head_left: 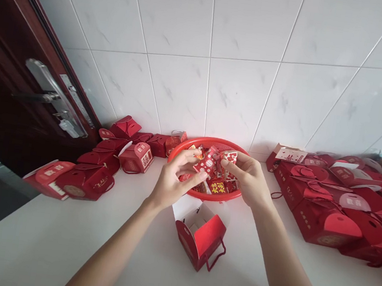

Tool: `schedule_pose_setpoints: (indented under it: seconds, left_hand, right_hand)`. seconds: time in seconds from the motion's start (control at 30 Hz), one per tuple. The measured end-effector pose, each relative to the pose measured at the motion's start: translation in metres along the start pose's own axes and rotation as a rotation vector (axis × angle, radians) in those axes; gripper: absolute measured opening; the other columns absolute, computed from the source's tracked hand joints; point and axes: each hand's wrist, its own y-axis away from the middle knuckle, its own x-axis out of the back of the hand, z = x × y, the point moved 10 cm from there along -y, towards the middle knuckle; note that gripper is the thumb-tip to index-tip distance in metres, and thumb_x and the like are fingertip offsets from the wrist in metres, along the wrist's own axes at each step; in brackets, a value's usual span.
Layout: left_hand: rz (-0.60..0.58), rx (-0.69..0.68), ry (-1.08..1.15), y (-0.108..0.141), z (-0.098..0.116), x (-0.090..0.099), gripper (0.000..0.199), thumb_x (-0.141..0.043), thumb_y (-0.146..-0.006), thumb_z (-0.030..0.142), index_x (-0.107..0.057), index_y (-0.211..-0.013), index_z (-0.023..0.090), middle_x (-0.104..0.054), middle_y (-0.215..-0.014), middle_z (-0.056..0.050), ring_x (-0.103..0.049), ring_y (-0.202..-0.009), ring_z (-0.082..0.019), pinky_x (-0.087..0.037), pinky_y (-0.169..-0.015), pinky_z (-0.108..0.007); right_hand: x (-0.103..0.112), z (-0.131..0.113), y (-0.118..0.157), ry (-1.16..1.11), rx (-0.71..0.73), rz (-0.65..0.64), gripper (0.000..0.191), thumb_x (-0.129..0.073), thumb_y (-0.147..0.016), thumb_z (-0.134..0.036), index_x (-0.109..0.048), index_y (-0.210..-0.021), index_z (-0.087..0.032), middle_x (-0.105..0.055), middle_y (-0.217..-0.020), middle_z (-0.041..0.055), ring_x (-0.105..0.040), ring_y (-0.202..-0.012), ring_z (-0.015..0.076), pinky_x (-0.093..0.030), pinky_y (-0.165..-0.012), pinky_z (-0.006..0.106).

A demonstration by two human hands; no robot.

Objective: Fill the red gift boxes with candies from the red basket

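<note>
A red plastic basket with wrapped candies in it stands near the wall. Over it, my left hand has its fingers around a red candy packet with white dots. My right hand pinches a white packet with red patterns, just right of the dotted one. Below both hands, in front of the basket, sits a small red gift box with its flaps open and a cord handle on its right side. The part of its inside that shows is white.
Several red gift boxes stand at the left, near a dark door with a metal handle. Many more red boxes cover the right side of the white table. A tiled wall rises behind.
</note>
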Motion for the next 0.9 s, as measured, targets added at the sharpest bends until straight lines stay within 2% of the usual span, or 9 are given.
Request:
schedule_pose_setpoints:
  seconds: [0.1, 0.2, 0.37, 0.47, 0.63, 0.7, 0.77, 0.83, 0.9]
  left_hand:
    - [-0.009, 0.022, -0.044, 0.003, -0.001, -0.001, 0.052, -0.077, -0.08, 0.038, -0.058, -0.127, 0.024, -0.072, -0.114, -0.008, -0.073, -0.093, -0.022, -0.063, -0.085, -0.036]
    - [-0.024, -0.007, -0.05, 0.004, 0.002, 0.001, 0.044, -0.074, -0.082, 0.032, -0.06, -0.123, 0.024, -0.072, -0.115, -0.008, -0.072, -0.098, -0.021, -0.061, -0.087, -0.035]
    - [-0.131, -0.101, -0.083, 0.001, 0.013, 0.001, 0.012, -0.068, -0.088, 0.032, -0.071, -0.093, 0.021, -0.073, -0.098, -0.006, -0.07, -0.091, -0.02, -0.059, -0.085, -0.033]
    - [-0.189, -0.154, -0.148, 0.001, 0.017, 0.0, 0.018, -0.065, -0.089, 0.03, -0.076, -0.079, 0.021, -0.073, -0.097, -0.007, -0.069, -0.095, -0.022, -0.057, -0.085, -0.034]
    - [-0.248, -0.18, -0.229, 0.003, 0.02, 0.001, 0.019, -0.063, -0.091, 0.032, -0.081, -0.089, 0.025, -0.073, -0.108, -0.007, -0.068, -0.102, -0.024, -0.057, -0.087, -0.035]
    - [-0.359, -0.152, -0.281, 0.008, 0.02, -0.003, 0.02, -0.062, -0.092, 0.034, -0.08, -0.094, 0.027, -0.072, -0.11, -0.007, -0.067, -0.1, -0.023, -0.056, -0.083, -0.033]
    - [-0.531, -0.1, -0.35, 0.016, 0.018, -0.009, 0.022, -0.06, -0.093, 0.034, -0.08, -0.097, 0.027, -0.072, -0.108, -0.006, -0.068, -0.094, -0.021, -0.055, -0.079, -0.031]
    - [-0.677, -0.037, -0.446, 0.027, 0.012, -0.013, 0.024, -0.057, -0.094, 0.035, -0.079, -0.093, 0.026, -0.072, -0.1, -0.005, -0.068, -0.085, -0.019, -0.053, -0.076, -0.029]
    - [-0.739, 0.015, -0.542, 0.035, 0.006, -0.012, 0.028, -0.054, -0.094, 0.037, -0.078, -0.085, 0.025, -0.071, -0.086, -0.003, -0.066, -0.074, -0.018, -0.05, -0.07, -0.027]
  right_hand:
    - [-0.002, -0.004, 0.002, 0.071, 0.008, -0.003, 0.023, -0.079, -0.079, -0.042, -0.072, -0.086, -0.021, -0.073, -0.085, 0.0035, -0.066, -0.076, 0.0195, -0.052, -0.071, 0.033]
    - [-0.004, -0.01, 0.006, 0.163, 0.005, -0.016, 0.024, -0.079, -0.079, -0.042, -0.073, -0.086, -0.021, -0.072, -0.081, 0.0034, -0.065, -0.076, 0.0202, -0.052, -0.069, 0.033]
    - [-0.01, -0.013, 0.008, 0.198, 0.005, -0.103, 0.021, -0.075, -0.083, -0.041, -0.073, -0.089, -0.021, -0.073, -0.085, 0.0032, -0.064, -0.074, 0.0178, -0.05, -0.068, 0.031]
    - [-0.012, -0.012, 0.008, 0.169, 0.007, -0.144, 0.02, -0.073, -0.084, -0.039, -0.074, -0.089, -0.02, -0.073, -0.086, 0.003, -0.063, -0.072, 0.0159, -0.049, -0.068, 0.03]
    - [-0.013, -0.017, 0.009, 0.237, 0.012, -0.171, 0.02, -0.072, -0.085, -0.038, -0.075, -0.087, -0.019, -0.068, -0.076, 0.0023, -0.059, -0.069, 0.0162, -0.047, -0.064, 0.029]
    - [-0.012, -0.022, 0.011, 0.304, 0.021, -0.175, 0.018, -0.069, -0.086, -0.036, -0.072, -0.084, -0.018, -0.065, -0.075, 0.0019, -0.055, -0.066, 0.0149, -0.044, -0.06, 0.027]
    - [-0.011, -0.026, 0.014, 0.413, 0.042, -0.177, 0.021, -0.068, -0.086, -0.034, -0.064, -0.072, -0.019, -0.056, -0.067, -0.0005, -0.046, -0.06, 0.0123, -0.036, -0.053, 0.025]
    - [-0.013, -0.029, 0.017, 0.546, 0.069, -0.188, 0.032, -0.068, -0.085, -0.033, -0.051, -0.061, -0.02, -0.043, -0.06, -0.0032, -0.035, -0.055, 0.0101, -0.027, -0.048, 0.025]
    - [-0.017, -0.027, 0.02, 0.663, 0.074, -0.223, 0.035, -0.066, -0.085, -0.03, -0.043, -0.059, -0.021, -0.037, -0.058, -0.004, -0.03, -0.055, 0.0098, -0.022, -0.047, 0.026]
